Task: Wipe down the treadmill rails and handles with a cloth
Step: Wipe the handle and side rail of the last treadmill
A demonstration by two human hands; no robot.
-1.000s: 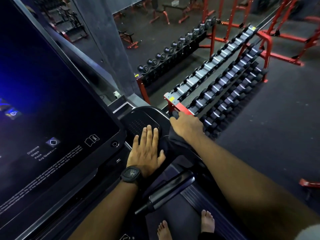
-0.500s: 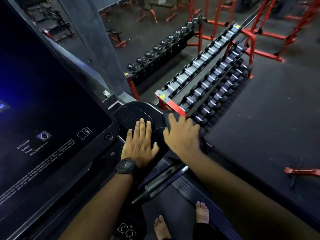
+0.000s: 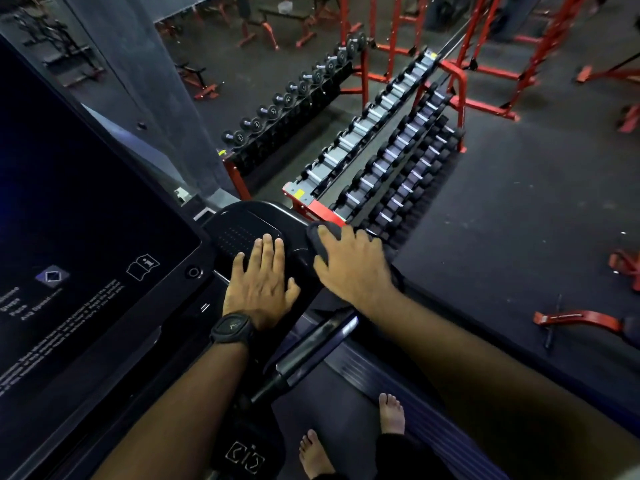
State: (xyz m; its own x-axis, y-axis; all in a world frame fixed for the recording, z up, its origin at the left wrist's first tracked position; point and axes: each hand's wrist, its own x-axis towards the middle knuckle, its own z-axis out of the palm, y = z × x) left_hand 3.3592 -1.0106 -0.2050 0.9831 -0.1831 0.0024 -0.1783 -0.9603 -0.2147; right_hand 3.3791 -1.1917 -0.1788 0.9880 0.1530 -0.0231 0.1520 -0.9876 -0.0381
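Note:
I stand barefoot on the treadmill. My left hand (image 3: 261, 282), a black watch on its wrist, lies flat on the glossy black console tray (image 3: 242, 220). My right hand (image 3: 353, 268) spreads its fingers over a dark cloth (image 3: 316, 245) and presses it onto the top of the right-hand rail, where the rail meets the tray. Most of the cloth is hidden under the palm. A black handle bar (image 3: 311, 348) slants down below both wrists.
The big dark console screen (image 3: 86, 220) fills the left side. My bare feet (image 3: 391, 414) are on the belt beside the ribbed side rail (image 3: 374, 372). Red dumbbell racks (image 3: 381, 150) stand just beyond the treadmill on dark gym flooring, with red frames further off.
My right hand has gone from bunching the cloth at the tray's far edge to lying spread over it, a little closer to me. The left hand has stayed flat on the tray.

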